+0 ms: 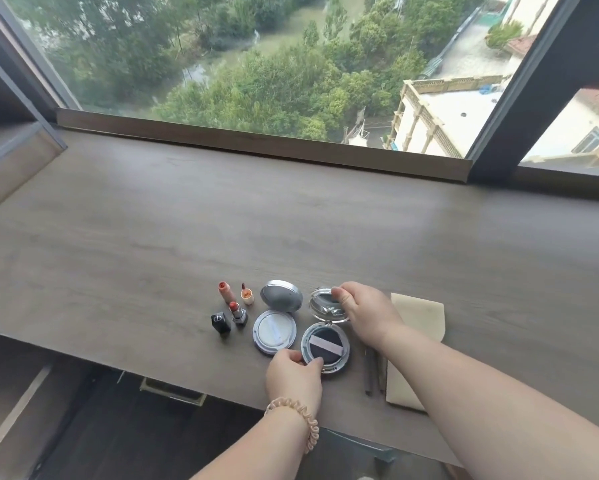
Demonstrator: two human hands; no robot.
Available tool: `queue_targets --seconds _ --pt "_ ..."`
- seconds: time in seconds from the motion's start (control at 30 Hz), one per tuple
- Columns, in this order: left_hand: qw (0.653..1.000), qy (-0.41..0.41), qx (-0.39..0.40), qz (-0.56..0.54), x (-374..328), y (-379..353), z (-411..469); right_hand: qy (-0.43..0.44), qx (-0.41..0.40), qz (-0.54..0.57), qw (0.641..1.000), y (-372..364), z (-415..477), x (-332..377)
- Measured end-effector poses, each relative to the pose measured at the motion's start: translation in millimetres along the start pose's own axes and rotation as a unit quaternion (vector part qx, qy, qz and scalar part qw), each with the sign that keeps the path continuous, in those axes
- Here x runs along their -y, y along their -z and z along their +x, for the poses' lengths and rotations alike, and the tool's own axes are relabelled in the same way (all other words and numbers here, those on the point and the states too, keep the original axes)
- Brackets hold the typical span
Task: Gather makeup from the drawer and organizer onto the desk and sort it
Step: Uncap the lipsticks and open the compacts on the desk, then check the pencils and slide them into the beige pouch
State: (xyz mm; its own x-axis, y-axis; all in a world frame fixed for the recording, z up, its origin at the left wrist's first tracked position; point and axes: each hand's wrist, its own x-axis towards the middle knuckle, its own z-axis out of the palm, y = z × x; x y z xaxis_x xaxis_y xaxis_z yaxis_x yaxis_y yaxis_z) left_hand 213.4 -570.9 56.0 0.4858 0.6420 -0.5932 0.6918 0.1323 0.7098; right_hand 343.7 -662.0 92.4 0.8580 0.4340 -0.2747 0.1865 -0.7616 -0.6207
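Note:
On the grey-brown desk (291, 220) lies an open clear-lidded cushion compact (325, 344) with a dark puff inside. My right hand (364, 311) pinches the top rim of its raised lid. My left hand (293, 375) grips the base's near left edge. Left of it an open silver cushion compact (274, 331) shows a white puff, its lid (281, 295) standing up. Further left stand an uncapped red lipstick (237, 312), its black cap (221, 323), an open lip gloss tube (225, 292) and its applicator cap (247, 294).
A beige pouch (417, 317) lies to the right under my right forearm, with two dark pencils (370, 374) beside it. An open drawer (171, 389) shows below the desk's front edge. A wooden ledge (256, 140) and a window run along the back.

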Motion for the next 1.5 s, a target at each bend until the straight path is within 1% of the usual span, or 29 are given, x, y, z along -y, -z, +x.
queue_targets --seconds 0.1,0.17,0.2,0.27,0.33,0.37,0.43,0.6,0.67,0.73,0.83,0.9,0.93,0.97,1.03,1.07,1.1,1.13,1.2,1.27,1.37,1.5 --pt "1.0 -0.001 0.008 0.009 3 0 7 -0.012 0.002 0.01 1.0 -3 1 1" --pt "0.999 -0.006 0.019 0.025 3 1 9 -0.027 -0.015 0.034 0.999 -3 -4 -1" --pt "0.999 -0.007 0.02 0.029 2 2 10 -0.031 -0.037 0.049 0.998 -2 -7 -2" --pt "0.999 -0.01 0.028 0.04 0 4 11 -0.058 -0.124 0.072 0.988 1 -20 -8" --pt "0.998 -0.011 0.03 0.047 -2 8 11 -0.116 -0.205 0.053 0.97 2 -40 -18" --pt "0.998 -0.015 0.027 0.047 -4 9 11 -0.143 -0.221 0.023 0.965 0 -52 -24" --pt "0.998 -0.026 0.023 0.043 -6 11 9 -0.171 -0.214 -0.048 0.96 -6 -73 -33" --pt "0.998 -0.051 0.041 0.021 -26 14 -5 -0.175 -0.168 -0.152 0.958 -26 -95 -30" --pt "0.996 -0.068 0.058 0.022 -33 14 -12 -0.177 -0.152 -0.18 0.956 -32 -95 -26" --pt "0.991 -0.098 0.082 0.046 -38 16 -18 -0.19 -0.132 -0.197 0.953 -36 -92 -22" --pt "0.979 -0.15 0.113 0.078 -43 21 -27 -0.212 -0.118 -0.186 0.952 -39 -87 -18" --pt "0.963 -0.206 0.132 0.114 -44 25 -31 -0.236 -0.118 -0.154 0.952 -39 -87 -14" --pt "0.948 -0.247 0.144 0.141 -45 27 -33 -0.258 -0.13 -0.122 0.95 -38 -88 -12" --pt "0.926 -0.297 0.157 0.173 -45 30 -35 -0.282 -0.152 -0.074 0.944 -34 -90 -10" --pt "0.867 -0.403 0.178 0.231 -46 34 -34 -0.314 -0.207 0.053 0.925 -19 -95 -7" --pt "0.84 -0.444 0.183 0.253 -48 35 -32 -0.31 -0.234 0.113 0.914 -8 -98 -7" --pt "0.82 -0.473 0.18 0.269 -51 35 -29 -0.295 -0.26 0.162 0.905 4 -101 -7" --pt "0.808 -0.49 0.171 0.28 -56 35 -27 -0.275 -0.287 0.199 0.896 16 -105 -6" --pt "0.799 -0.505 0.152 0.29 -73 33 -27 -0.22 -0.328 0.262 0.88 40 -113 0" --pt "0.788 -0.523 0.137 0.293 -92 30 -29 -0.153 -0.342 0.333 0.865 60 -119 8" --pt "0.778 -0.548 0.118 0.285 -112 26 -32 -0.083 -0.323 0.429 0.839 79 -118 20" --pt "0.759 -0.584 0.092 0.271 -115 27 -36 -0.054 -0.279 0.514 0.809 85 -111 32"
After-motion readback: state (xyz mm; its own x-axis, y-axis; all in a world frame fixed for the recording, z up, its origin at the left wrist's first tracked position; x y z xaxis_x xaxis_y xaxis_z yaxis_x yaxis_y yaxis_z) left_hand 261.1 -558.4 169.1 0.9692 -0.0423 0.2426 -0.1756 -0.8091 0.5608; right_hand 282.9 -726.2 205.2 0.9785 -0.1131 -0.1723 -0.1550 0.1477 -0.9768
